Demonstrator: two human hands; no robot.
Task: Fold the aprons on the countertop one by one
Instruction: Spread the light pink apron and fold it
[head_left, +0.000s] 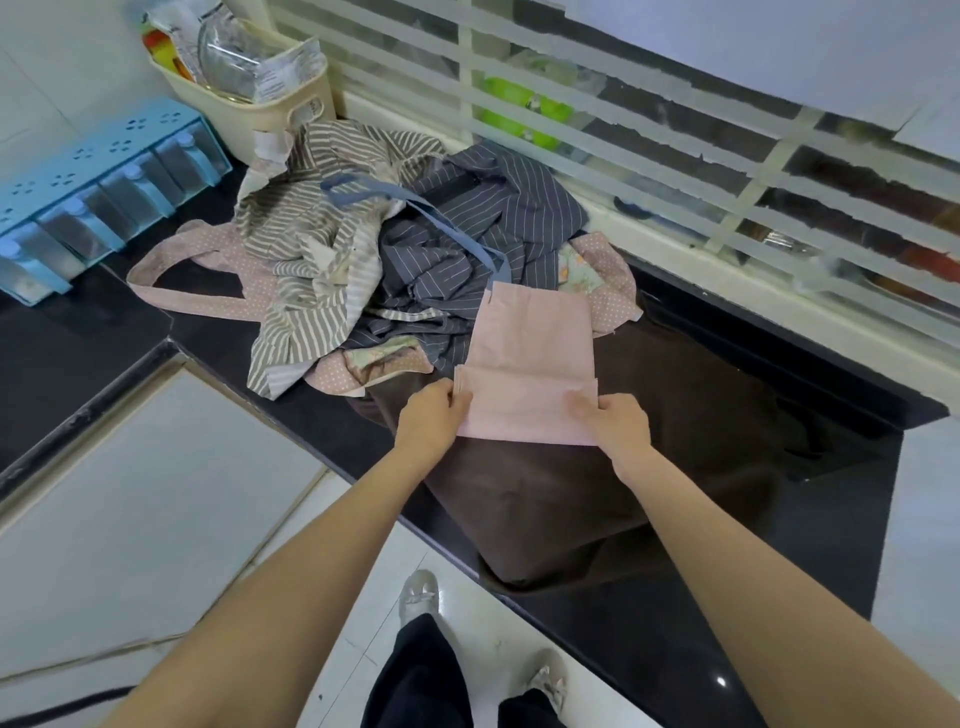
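Pink, smooth folded apron (530, 374) is pinched at its near corners by left hand (428, 415) and right hand (615, 421); brown cloth (545, 499) lies beneath.

Even, soft daylight, source looks like the slatted window (675, 171) at 1 o'clock. Shadows weak and diffuse. Glossy black desk (810, 519) shows sheen plus one small specular dot at 5 o'clock. Strong wide-angle barrel distortion: straight lines bow toward the edges, forearms stretch at 6 o'clock. Centre fairly sharp, corners soft, slight compression smear.
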